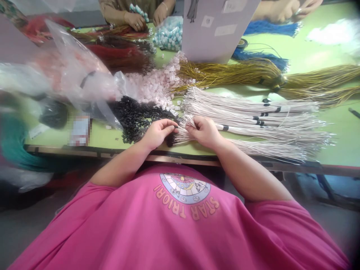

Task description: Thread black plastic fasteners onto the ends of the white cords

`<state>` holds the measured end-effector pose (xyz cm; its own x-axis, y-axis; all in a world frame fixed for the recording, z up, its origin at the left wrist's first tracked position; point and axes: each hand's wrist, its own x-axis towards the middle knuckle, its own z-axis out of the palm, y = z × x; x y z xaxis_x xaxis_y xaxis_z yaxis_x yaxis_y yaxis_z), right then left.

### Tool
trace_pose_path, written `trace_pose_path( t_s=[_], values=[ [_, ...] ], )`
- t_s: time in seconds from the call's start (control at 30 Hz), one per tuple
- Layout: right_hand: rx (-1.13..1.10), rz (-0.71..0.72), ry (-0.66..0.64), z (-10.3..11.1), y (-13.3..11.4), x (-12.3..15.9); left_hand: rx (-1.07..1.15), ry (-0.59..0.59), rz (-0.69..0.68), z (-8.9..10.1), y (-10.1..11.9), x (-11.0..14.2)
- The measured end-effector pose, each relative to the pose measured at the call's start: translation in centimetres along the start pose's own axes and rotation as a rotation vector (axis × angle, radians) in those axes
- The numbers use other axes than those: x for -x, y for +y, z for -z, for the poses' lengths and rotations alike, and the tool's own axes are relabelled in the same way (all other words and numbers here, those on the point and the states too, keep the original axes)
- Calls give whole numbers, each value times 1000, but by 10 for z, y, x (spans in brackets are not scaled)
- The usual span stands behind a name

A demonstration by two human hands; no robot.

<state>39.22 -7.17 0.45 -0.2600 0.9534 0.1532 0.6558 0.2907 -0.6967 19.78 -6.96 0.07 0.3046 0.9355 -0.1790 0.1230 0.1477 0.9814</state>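
My right hand [207, 132] is closed around a bundle of thin white wires [184, 129], with their ends fanned out to the left of my fingers. Facing those ends, my left hand [160, 133] has thumb and forefinger pinched together; whatever is between the fingertips is too small to make out. A heap of small black connectors [137, 116] lies just behind and left of my left hand. More white wire bundles [242, 116], wrapped with black tape, lie stretched out behind and to the right of my right hand.
Behind the black heap are pale pink connectors [160, 84] and clear plastic bags [81, 75]. Yellow-brown wires [236, 73] cross the green table [337, 150] farther back. A grey upright panel [216, 30] stands there; co-workers' hands [136, 21] are at the far side.
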Motion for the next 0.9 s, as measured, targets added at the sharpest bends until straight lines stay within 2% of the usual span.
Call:
trace_pose_path(
  t_s=[0.27, 0.53, 0.6, 0.77, 0.9],
  values=[
    [48, 17, 6, -1, -2, 2, -39, 11, -23, 0, -3, -1],
    [121, 93, 1, -8, -1, 3, -94, 8, -60, -3, 0, -1],
    [76, 70, -11, -7, -2, 2, -143, 20, -105, -4, -1, 0],
    [-195, -50, -142, 1, -5, 0, -245, 55, -206, -6, -5, 1],
    [-305, -118, -122, 2, -4, 0, -249, 38, -185, -5, -6, 1]
  ],
)
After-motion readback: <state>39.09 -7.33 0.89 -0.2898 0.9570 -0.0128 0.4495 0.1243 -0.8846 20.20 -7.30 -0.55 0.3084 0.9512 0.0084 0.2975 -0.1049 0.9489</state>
